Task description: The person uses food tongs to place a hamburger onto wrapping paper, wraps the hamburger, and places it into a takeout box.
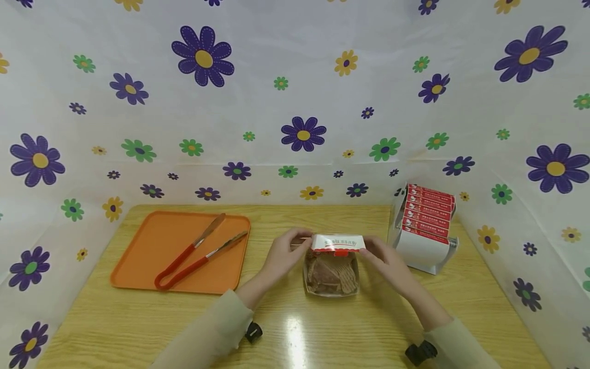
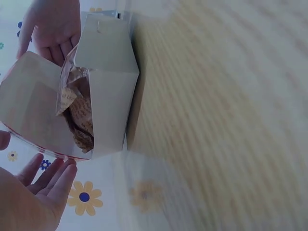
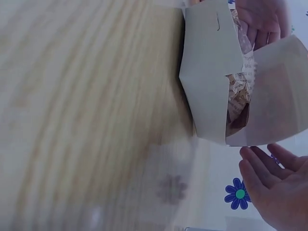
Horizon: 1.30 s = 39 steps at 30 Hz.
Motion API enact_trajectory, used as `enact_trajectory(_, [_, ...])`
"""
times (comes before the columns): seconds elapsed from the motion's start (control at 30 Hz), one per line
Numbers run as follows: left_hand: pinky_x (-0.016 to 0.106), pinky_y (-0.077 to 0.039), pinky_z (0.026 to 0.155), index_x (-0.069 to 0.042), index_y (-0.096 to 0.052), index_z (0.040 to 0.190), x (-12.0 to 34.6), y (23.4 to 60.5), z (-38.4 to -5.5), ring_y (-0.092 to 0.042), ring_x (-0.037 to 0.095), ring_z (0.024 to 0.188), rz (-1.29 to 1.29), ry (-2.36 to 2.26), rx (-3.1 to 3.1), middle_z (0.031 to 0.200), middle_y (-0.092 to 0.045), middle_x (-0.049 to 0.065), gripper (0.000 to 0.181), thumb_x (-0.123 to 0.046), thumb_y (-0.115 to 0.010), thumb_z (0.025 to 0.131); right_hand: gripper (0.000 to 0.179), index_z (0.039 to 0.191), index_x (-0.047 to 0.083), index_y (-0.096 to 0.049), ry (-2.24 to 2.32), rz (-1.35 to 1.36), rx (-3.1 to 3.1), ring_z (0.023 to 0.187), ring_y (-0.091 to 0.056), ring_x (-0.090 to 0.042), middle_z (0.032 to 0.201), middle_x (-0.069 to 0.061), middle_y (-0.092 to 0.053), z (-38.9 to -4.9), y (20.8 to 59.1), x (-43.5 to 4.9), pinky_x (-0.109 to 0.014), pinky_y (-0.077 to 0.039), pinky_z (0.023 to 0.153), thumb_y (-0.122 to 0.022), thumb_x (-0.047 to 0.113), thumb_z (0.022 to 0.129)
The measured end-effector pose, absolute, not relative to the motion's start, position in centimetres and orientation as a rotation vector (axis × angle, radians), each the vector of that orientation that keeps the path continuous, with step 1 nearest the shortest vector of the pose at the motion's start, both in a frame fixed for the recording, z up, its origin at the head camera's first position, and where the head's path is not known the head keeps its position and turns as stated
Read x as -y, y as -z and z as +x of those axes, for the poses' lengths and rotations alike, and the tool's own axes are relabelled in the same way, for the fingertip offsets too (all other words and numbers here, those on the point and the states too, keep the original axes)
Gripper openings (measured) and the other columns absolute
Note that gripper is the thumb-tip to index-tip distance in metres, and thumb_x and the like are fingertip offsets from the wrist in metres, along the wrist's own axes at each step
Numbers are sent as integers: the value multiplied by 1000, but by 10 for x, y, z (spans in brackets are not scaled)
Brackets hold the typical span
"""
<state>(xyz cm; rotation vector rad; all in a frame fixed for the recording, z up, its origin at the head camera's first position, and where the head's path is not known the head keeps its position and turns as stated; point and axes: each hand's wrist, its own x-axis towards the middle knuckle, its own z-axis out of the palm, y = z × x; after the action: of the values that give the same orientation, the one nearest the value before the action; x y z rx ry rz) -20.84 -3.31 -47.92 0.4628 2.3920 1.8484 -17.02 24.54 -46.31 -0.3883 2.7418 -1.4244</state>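
A paper burger box (image 1: 308,289) stands on the table in front of me, its lid (image 1: 338,242) tilted partway up from the back. Food in brown printed wrapping paper (image 1: 333,274) fills the base; the wrist views also show the crumpled paper (image 2: 79,113) through the gap under the lid. At the lid's left side, my left hand (image 1: 287,252) holds its edge between thumb and fingers. My right hand (image 1: 388,262) holds the opposite side in the same way, thumb near the front corner. Some fingertips are hidden behind the lid in the head view.
An orange tray (image 1: 133,261) lies at the left, with red-handled tongs (image 1: 184,256) spread on it. Red and white folded cartons (image 1: 427,210) stand in a holder (image 1: 423,251) at the back right. A flowered cloth (image 1: 258,107) hangs behind the wooden table (image 1: 369,333).
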Motion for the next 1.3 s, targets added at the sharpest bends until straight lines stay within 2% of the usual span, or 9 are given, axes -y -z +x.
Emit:
enact_trajectory(0.07, [41,-62,104,0,-69,131,34,479,-205,-72,36,121,487,-1842,-2384,130,-73,20,31,-19,-65,107,45,147,-5,-54,1405,-450,-2754,130,-65,-43,140,-24,-67,-166,464,-247,-51,-56,109,-59,19,109])
enact_trajectory(0.2, [50,-58,110,0,-67,134,38,480,-197,-68,40,127,548,-1809,-2381,136,-70,21,34,-19,-66,106,51,149,-4,-53,1340,-560,-2780,130,-65,-43,143,-25,-65,-159,466,-250,-62,-53,109,-66,18,105])
enact_trajectory(0.27, [53,-55,112,0,-67,136,40,481,-193,-66,41,130,582,-1778,-2394,138,-69,20,36,-19,-68,105,56,150,-5,-51,1299,-602,-2794,132,-64,-44,146,-25,-63,-157,468,-251,-62,-53,110,-70,18,103])
enact_trajectory(0.5, [48,-56,111,-2,-66,138,44,493,-183,-65,35,131,723,-1628,-2517,138,-69,16,40,-14,-73,101,67,155,0,-46,1220,-632,-2806,137,-59,-43,153,-22,-57,-146,476,-252,-63,-50,112,-77,19,99])
enact_trajectory(0.63, [49,-56,112,-3,-65,139,48,497,-178,-61,35,136,791,-1522,-2582,147,-63,16,45,-13,-77,96,71,155,3,-47,1209,-660,-2825,138,-59,-43,153,-20,-58,-140,477,-251,-62,-51,111,-82,19,95])
enact_trajectory(0.83, [61,-45,120,-13,-56,151,53,499,-169,-47,38,151,821,-1338,-2613,165,-47,10,71,-31,-86,89,80,157,4,-46,1174,-737,-2874,135,-60,-43,151,-20,-58,-136,483,-249,-62,-53,109,-87,17,90])
enact_trajectory(1.03, [58,-47,120,-17,-44,160,52,501,-164,-45,37,153,889,-1185,-2639,170,-37,10,101,-32,-98,76,88,160,16,-47,1084,-727,-2914,139,-54,-47,155,-20,-51,-132,491,-245,-71,-50,108,-92,16,84])
enact_trajectory(1.17, [54,-49,119,-19,-42,161,50,501,-162,-45,37,152,934,-1106,-2684,170,-35,12,104,-30,-99,75,100,160,18,-47,1039,-749,-2952,140,-52,-48,156,-22,-47,-131,495,-240,-70,-51,108,-98,12,74])
enact_trajectory(1.3, [52,-50,118,-19,-42,162,47,504,-162,-47,36,150,933,-1087,-2735,169,-37,12,102,-27,-98,77,97,154,15,-52,1007,-778,-3029,139,-53,-46,155,-21,-48,-131,497,-236,-67,-54,107,-99,6,70])
